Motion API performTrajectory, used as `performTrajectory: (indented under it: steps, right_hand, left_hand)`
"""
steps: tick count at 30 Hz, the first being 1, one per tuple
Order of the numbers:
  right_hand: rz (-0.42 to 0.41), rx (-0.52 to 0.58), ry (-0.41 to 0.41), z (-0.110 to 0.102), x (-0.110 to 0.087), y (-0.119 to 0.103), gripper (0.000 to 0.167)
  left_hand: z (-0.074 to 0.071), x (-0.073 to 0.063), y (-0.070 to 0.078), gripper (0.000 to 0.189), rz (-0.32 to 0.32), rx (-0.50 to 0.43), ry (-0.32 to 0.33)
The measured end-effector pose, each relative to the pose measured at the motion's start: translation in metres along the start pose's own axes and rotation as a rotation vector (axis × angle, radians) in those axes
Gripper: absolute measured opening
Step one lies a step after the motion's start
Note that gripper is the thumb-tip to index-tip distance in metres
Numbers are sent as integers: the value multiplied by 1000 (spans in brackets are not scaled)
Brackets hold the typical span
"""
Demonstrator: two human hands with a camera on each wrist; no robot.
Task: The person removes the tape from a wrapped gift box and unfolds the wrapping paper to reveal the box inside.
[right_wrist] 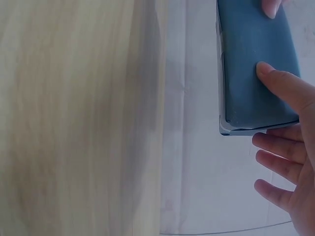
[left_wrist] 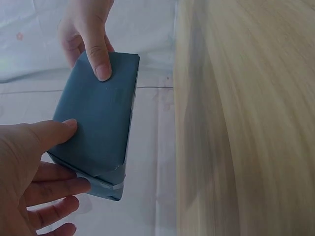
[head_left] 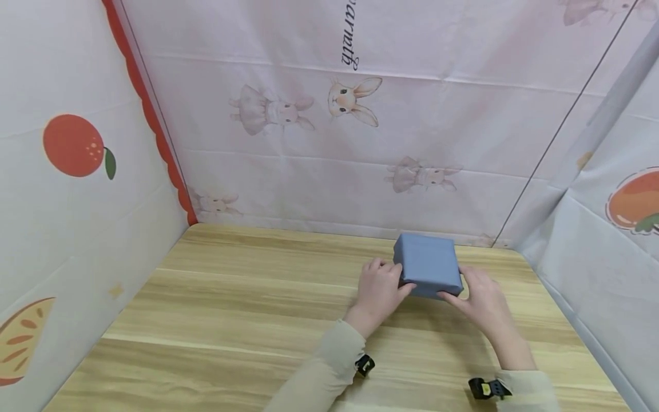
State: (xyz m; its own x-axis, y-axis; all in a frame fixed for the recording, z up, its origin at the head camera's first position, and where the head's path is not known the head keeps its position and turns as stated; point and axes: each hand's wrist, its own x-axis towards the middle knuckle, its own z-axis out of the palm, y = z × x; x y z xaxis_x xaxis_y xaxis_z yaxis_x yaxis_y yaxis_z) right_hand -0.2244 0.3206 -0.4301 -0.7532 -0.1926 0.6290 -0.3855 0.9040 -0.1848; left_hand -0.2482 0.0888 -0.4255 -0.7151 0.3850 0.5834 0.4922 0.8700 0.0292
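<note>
A box wrapped in blue paper [head_left: 431, 263] is held between two hands near the back right of the table. On its left end the left hand [head_left: 378, 289] grips it, thumb on the near face and fingers at the side. The right hand [head_left: 484, 300] grips the opposite end the same way. In the left wrist view the box [left_wrist: 101, 113] shows a folded, taped end beside the left fingers [left_wrist: 59, 189]. Above the table surface, the box [right_wrist: 256, 64] also appears in the right wrist view, with the right thumb [right_wrist: 280, 86] pressed on its face.
The wood-grain table [head_left: 231, 309] meets a pink printed cloth [head_left: 288, 189] at the back. White cloth walls with fruit prints stand at the left [head_left: 67, 229] and right [head_left: 628, 171]. Black straps [head_left: 486, 389] sit at both wrists.
</note>
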Motion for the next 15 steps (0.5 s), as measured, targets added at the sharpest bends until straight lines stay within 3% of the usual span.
performTrajectory:
  steps: [11, 15]
  right_hand:
    - [-56, 28, 40, 14, 4, -16, 74]
    - [-74, 29, 36, 18, 7, -24, 75]
  left_hand:
    - [-10, -13, -18, 50, -23, 1, 37]
    - [-17, -20, -25, 51, -42, -16, 20]
